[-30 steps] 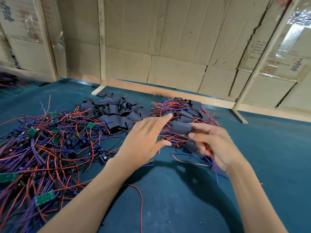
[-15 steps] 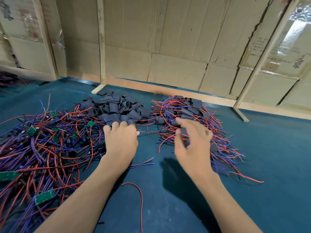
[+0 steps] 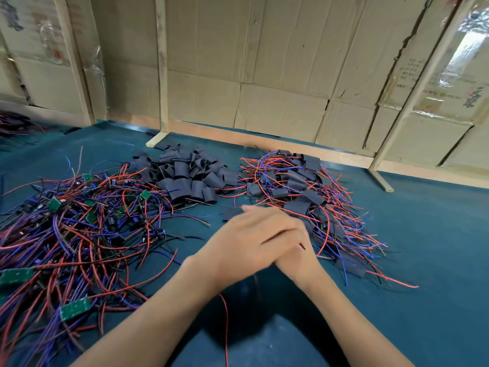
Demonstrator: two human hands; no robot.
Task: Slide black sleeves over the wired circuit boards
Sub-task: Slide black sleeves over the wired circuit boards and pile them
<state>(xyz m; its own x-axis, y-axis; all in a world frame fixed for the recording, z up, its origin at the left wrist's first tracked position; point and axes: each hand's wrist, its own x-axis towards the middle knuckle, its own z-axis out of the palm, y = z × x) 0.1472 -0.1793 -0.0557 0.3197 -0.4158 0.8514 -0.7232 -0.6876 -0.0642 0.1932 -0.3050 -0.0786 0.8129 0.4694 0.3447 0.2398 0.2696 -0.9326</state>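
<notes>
My left hand [image 3: 246, 237] lies across my right hand [image 3: 299, 260] at the middle of the table, both blurred. A flat black sleeve [image 3: 231, 214] sticks out at my left fingertips, and the hand seems to hold it. My right hand is mostly hidden under the left; a short wire end [image 3: 302, 246] pokes out beside it. Bare wired green circuit boards [image 3: 76, 229] lie tangled at the left. The loose black sleeves [image 3: 185, 176] are piled behind, with the sleeved boards [image 3: 304, 197] heaped at the right.
A loose red wire [image 3: 225, 327] runs toward me on the teal table [image 3: 423, 260] between my forearms. Cardboard walls [image 3: 264, 75] with wooden posts [image 3: 161, 64] close off the back edge. More wires [image 3: 16, 125] lie at the far left.
My left hand left the sleeve pile and swung right with a sleeve. My right hand drew back from the sleeved heap. The two hands now overlap at the centre.
</notes>
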